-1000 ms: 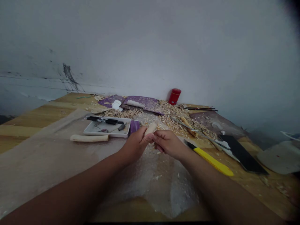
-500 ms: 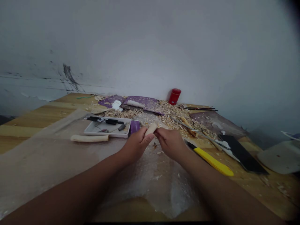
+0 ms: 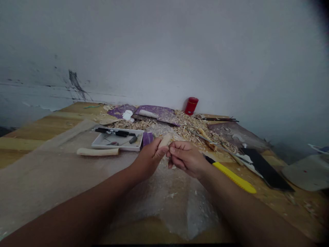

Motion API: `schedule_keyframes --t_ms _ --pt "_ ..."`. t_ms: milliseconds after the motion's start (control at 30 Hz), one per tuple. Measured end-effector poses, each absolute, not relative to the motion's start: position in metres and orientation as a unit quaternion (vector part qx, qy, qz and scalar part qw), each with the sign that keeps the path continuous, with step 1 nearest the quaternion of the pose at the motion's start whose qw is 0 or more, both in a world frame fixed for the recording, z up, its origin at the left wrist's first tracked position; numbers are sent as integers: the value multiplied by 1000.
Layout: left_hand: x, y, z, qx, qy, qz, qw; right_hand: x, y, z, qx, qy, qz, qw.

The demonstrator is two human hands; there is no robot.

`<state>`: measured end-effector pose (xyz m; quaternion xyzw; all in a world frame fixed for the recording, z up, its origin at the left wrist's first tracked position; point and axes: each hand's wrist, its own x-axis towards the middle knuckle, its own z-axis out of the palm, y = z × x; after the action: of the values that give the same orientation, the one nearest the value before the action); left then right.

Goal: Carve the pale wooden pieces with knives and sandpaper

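Observation:
My left hand [image 3: 150, 156] is closed around a pale piece of wood [image 3: 166, 140], its thumb lying along the near side and the rounded end pointing up and away. Close against the lower right of that piece, my right hand [image 3: 186, 156] has its fingers curled in a pinch; what they hold, if anything, is too small to make out. A second pale wooden piece [image 3: 98, 152], long and slightly curved, lies to the left. Right of my right hand is a yellow-handled utility knife [image 3: 233, 177], partly hidden by the wrist.
A white tray [image 3: 102, 146] holds a black pen-like tool and small bits. Wood shavings [image 3: 190, 125] heap along the back near a red can [image 3: 191, 105]. Plastic sheeting [image 3: 59, 175] covers the front of the table. A black flat slab [image 3: 267, 169] lies at right.
My right hand has turned and drawn slightly back from the top of the wooden piece, its fingers now curled together lower down. My left hand keeps its hold almost in place.

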<state>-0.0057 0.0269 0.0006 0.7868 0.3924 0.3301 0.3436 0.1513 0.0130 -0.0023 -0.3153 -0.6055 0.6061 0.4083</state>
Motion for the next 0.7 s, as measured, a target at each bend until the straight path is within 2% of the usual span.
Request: schedule_keyframes --t_ms 67,200,467,567,700 --pt "-5 28 -1 783 397 332 346 150 14 -4 -360 -631 553 409" --pt "-3 28 -2 781 410 325 342 153 18 -2 -478 -747 289 360" --pt "-3 28 -2 786 411 304 348 160 19 1 -511 -809 -55 286" --pt "-3 27 -2 781 415 307 351 161 18 1 -520 -802 -108 275" --pt "-3 27 -2 776 423 313 348 160 18 4 -534 -807 -103 232"
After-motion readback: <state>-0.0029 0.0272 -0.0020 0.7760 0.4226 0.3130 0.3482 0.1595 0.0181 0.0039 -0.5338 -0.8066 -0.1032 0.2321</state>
